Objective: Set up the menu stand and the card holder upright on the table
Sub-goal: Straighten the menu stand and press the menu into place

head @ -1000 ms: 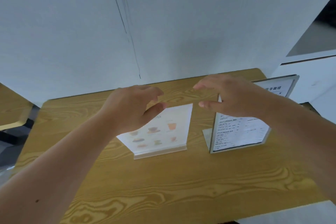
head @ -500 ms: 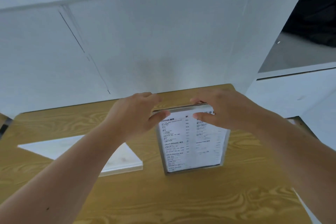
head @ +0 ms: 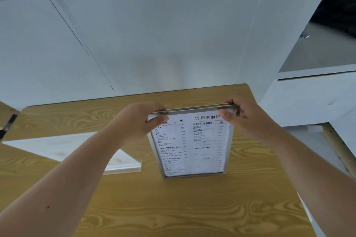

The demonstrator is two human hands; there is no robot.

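Observation:
A metal-framed menu stand (head: 192,144) with a printed drinks list stands upright near the middle of the wooden table (head: 173,208). My left hand (head: 138,121) grips its top left corner, thumb on the front. My right hand (head: 240,115) grips its top right corner the same way. To the left, partly hidden behind my left forearm, the clear acrylic card holder (head: 119,161) with a pale picture card stands on the table, leaning away from me.
A white wall (head: 154,34) runs right behind the table's far edge. A white counter (head: 312,98) stands to the right, close to the table's right edge. Another wooden table edge (head: 5,113) shows at far left.
Both hands moved from above the card holder to the menu stand and closed on its top corners. The view swung right, so the stand is now central and the card holder at left.

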